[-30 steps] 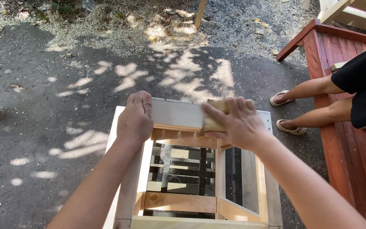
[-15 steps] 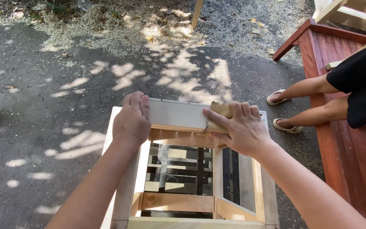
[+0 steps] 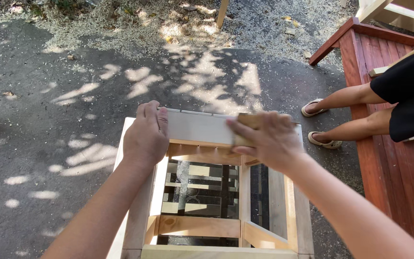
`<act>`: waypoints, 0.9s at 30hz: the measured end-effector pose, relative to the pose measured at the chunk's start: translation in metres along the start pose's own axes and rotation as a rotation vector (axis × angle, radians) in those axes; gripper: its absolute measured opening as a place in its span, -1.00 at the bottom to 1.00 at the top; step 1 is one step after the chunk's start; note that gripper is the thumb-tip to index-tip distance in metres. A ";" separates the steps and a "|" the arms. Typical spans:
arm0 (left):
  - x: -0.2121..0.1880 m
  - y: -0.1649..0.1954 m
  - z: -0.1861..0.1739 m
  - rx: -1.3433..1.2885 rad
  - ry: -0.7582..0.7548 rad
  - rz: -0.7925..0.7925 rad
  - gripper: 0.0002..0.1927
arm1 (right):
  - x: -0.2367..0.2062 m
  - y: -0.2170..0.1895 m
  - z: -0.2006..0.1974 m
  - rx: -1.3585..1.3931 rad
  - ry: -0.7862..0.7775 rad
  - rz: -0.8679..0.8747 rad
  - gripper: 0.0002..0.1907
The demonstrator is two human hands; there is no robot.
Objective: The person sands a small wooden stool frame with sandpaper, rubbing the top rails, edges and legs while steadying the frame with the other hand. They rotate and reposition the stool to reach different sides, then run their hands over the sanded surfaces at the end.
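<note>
- Head view: the left hand [image 3: 145, 136] lies palm down on the left end of the pale top rail [image 3: 198, 127] of a wooden frame [image 3: 216, 201]. Its fingers curl over the rail's far edge, so the grip is closed flat on the rail, steadying it rather than lifting it.
- The right hand [image 3: 267, 141] presses on the right end of the same rail. Its grip is closed around a small tan sanding block [image 3: 246, 122], which shows only as a brown corner between the fingers and the rail.
- The block sits directly under the right palm and touches the rail's top face. The left hand is a short way off along the rail, with bare grey-white wood between the two hands.
- The rail looks smooth, flat and lighter than the yellowish pieces below it. It runs across the far end of the frame.
- The frame is an open box of light lumber: side rails, cross slats lower down and a diagonal brace at the near right corner. Dark ground shows through the gaps.
- It stands on dark asphalt pavement [image 3: 53, 120], dappled with sunlight. Sawdust [image 3: 135, 24] is scattered along the far edge.
- To the right stands a red-stained wooden bench [image 3: 398, 158]. Another person sits there; only the bare legs [image 3: 346, 112], sandals and dark clothing show, well apart from the frame.
</note>
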State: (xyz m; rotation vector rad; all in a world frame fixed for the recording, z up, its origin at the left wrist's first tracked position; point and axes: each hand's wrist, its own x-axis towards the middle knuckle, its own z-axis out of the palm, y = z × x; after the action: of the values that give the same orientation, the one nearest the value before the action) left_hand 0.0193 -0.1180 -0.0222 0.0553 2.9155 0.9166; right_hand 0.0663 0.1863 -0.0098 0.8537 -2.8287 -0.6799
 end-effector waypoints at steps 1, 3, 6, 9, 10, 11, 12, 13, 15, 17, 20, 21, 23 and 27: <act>0.002 0.000 0.001 0.000 0.003 -0.005 -0.44 | -0.009 0.006 0.004 -0.006 -0.032 0.030 -0.22; 0.004 0.001 0.005 0.007 0.005 -0.018 -0.44 | -0.013 0.010 0.005 -0.010 -0.094 0.091 -0.24; 0.007 0.002 0.012 -0.029 0.000 0.012 -0.44 | 0.032 -0.024 0.000 0.185 0.036 0.025 -0.25; 0.004 0.006 0.014 0.002 -0.020 -0.006 -0.45 | 0.088 -0.079 -0.004 0.239 -0.049 0.014 -0.38; 0.003 0.008 0.013 -0.003 -0.027 -0.010 -0.45 | 0.097 -0.085 -0.004 0.252 0.009 0.018 -0.48; 0.002 0.010 0.013 -0.003 -0.033 -0.013 -0.45 | 0.098 -0.086 -0.003 0.248 0.051 -0.003 -0.41; 0.000 0.011 0.011 0.000 -0.042 -0.015 -0.45 | 0.092 -0.081 -0.003 0.248 0.091 -0.021 -0.33; -0.002 0.014 0.011 -0.004 -0.036 -0.016 -0.45 | 0.080 -0.071 -0.001 0.246 0.134 -0.039 -0.26; -0.002 0.018 0.010 -0.014 -0.018 -0.017 -0.44 | 0.041 -0.035 -0.001 0.165 -0.051 -0.031 -0.28; -0.001 0.021 0.011 -0.026 -0.072 -0.074 -0.42 | -0.003 0.004 -0.005 0.179 -0.077 -0.018 -0.24; 0.003 0.023 0.017 -0.004 -0.070 -0.061 -0.40 | -0.021 0.020 -0.006 0.058 -0.087 0.085 -0.26; 0.004 0.022 0.019 0.014 -0.056 -0.038 -0.39 | -0.012 0.011 -0.006 0.095 -0.112 0.088 -0.25; 0.006 0.022 0.022 0.040 -0.060 -0.035 -0.38 | 0.021 -0.016 -0.002 0.238 -0.219 0.079 -0.24; 0.002 0.024 0.024 0.072 -0.087 -0.062 -0.39 | 0.086 -0.076 0.006 0.276 -0.166 0.002 -0.34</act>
State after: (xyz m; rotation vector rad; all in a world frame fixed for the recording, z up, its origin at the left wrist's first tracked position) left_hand 0.0195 -0.0844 -0.0286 0.0094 2.8516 0.7803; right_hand 0.0305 0.0853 -0.0514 0.8686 -3.1235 -0.3804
